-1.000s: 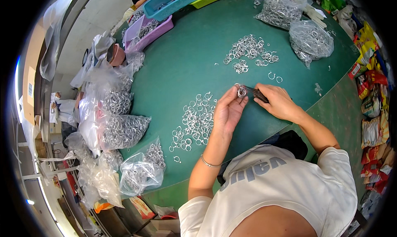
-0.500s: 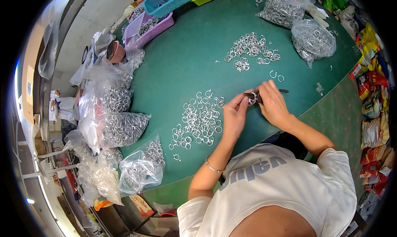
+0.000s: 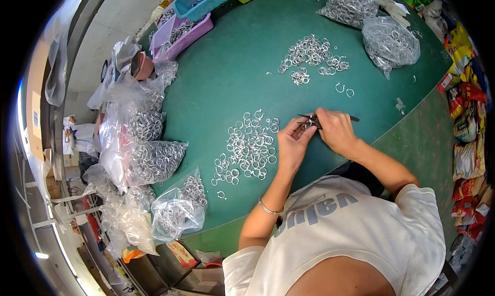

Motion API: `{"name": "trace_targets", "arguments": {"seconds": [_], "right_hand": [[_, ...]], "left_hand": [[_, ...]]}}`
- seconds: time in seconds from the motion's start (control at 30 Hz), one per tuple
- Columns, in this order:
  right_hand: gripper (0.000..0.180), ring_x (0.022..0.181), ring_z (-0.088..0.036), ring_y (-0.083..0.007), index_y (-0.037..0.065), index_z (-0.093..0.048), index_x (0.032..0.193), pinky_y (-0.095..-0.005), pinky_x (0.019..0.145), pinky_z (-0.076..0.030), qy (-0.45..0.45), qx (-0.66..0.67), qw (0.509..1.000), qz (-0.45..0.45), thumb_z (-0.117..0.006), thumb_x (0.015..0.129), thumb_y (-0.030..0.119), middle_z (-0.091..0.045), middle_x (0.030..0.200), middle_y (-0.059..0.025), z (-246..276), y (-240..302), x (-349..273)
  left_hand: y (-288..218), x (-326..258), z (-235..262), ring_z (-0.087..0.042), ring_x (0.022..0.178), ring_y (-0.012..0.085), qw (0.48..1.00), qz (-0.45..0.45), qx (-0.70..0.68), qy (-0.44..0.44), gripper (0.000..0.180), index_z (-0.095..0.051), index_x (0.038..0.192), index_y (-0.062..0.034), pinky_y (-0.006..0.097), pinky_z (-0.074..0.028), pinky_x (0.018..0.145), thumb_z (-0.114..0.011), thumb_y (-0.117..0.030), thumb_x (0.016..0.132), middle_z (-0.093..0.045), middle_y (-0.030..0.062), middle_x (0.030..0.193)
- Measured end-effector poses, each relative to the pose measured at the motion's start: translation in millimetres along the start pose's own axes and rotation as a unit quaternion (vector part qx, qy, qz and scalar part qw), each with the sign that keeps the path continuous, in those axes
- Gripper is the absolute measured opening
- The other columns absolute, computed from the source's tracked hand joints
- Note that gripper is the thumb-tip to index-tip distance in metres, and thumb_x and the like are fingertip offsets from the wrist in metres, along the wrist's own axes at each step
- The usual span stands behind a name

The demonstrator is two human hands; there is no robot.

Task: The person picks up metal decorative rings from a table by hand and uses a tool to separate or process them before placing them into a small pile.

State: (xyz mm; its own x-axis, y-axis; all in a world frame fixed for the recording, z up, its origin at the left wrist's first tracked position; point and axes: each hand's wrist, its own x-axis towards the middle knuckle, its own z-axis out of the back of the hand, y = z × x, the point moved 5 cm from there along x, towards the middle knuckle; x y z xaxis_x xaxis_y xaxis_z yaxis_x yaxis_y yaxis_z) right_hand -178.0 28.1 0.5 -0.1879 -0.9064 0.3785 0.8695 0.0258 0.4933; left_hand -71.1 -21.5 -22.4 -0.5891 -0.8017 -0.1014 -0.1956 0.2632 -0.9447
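Dark pliers (image 3: 315, 121) with thin pointed jaws are gripped in my right hand (image 3: 337, 135), and a dark end sticks out past its far side. My left hand (image 3: 292, 147), fingers closed, pinches a small silver metal ring (image 3: 310, 124) at the jaws; the fingers partly hide it. To the left of my left hand spreads a loose pile of silver rings (image 3: 250, 149). Farther off, a second pile of rings (image 3: 309, 53) lies on the green table (image 3: 221, 79). Two larger open rings (image 3: 340, 88) sit apart between that pile and my right hand.
Clear plastic bags filled with rings (image 3: 157, 159) line the table's left side. More full bags (image 3: 390, 44) stand at the far right. At the far left are a purple basket (image 3: 193, 35) and a blue basket (image 3: 211, 3). Colourful packets (image 3: 466, 125) lie beyond the right edge.
The plier jaws now show apart, pointing left, where they were bunched at the fingers. My left hand has rolled palm-up a little, and my right fingers have lowered around the pliers.
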Motion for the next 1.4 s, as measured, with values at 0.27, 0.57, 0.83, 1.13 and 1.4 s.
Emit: {"name": "trace_targets", "arguments": {"seconds": [0.27,0.57,0.83,1.13,1.4], "right_hand": [[0.012,0.061,-0.056,-0.0336,0.0,-0.048,0.081,-0.0421,0.054,-0.042,0.062,0.012,0.998,-0.01,-0.054,0.071,0.002,-0.056,0.068,-0.0144,13,1,6],[0.016,0.052,-0.052,-0.0155,-0.002,-0.057,0.088,-0.0298,0.05,-0.041,0.292,0.336,0.878,-0.175,-0.053,0.084,0.013,-0.059,0.061,-0.007,27,-6,12],[0.015,0.05,-0.036,-0.0027,0.001,-0.056,0.088,-0.0198,0.044,-0.028,0.135,0.423,0.872,-0.208,-0.062,0.079,0.01,-0.048,0.061,0.0037,25,-6,22],[0.011,0.051,-0.037,-0.0058,-0.001,-0.054,0.087,-0.0239,0.046,-0.031,0.035,0.375,0.917,-0.129,-0.056,0.08,0.006,-0.049,0.062,-0.0004,31,3,26],[0.006,0.052,-0.045,-0.005,0.0,-0.052,0.087,-0.0196,0.045,-0.034,0.114,0.518,0.805,-0.266,-0.052,0.082,0.004,-0.054,0.066,-0.002,7,-5,17]], "left_hand": [[-12,5,8,-0.059,0.085,0.0129,0.999,0.051,0.009,-0.001,0.025,-0.056,0.104,0.0059,0.023,-0.048,0.077,-0.058,0.004,0.079,-0.061,0.01,0.097],[-26,6,9,-0.06,0.079,0.0122,0.998,0.036,-0.004,-0.05,0.017,-0.06,0.097,0.0058,0.02,-0.047,0.069,-0.06,-0.001,0.08,-0.064,0.0105,0.087],[-31,3,7,-0.061,0.078,0.0115,0.999,0.031,0.012,-0.031,0.015,-0.062,0.09,0.0045,0.019,-0.047,0.064,-0.065,0.002,0.075,-0.065,0.0104,0.086],[-12,3,9,-0.059,0.075,0.0152,0.943,0.201,-0.266,-0.008,0.017,-0.057,0.098,0.0047,0.025,-0.046,0.066,-0.053,-0.004,0.084,-0.063,0.0096,0.086],[-46,-6,-6,-0.057,0.076,0.0089,0.994,-0.019,0.108,0.02,0.017,-0.054,0.102,0.0044,0.02,-0.044,0.064,-0.049,0.0,0.086,-0.062,0.0051,0.084]]}}
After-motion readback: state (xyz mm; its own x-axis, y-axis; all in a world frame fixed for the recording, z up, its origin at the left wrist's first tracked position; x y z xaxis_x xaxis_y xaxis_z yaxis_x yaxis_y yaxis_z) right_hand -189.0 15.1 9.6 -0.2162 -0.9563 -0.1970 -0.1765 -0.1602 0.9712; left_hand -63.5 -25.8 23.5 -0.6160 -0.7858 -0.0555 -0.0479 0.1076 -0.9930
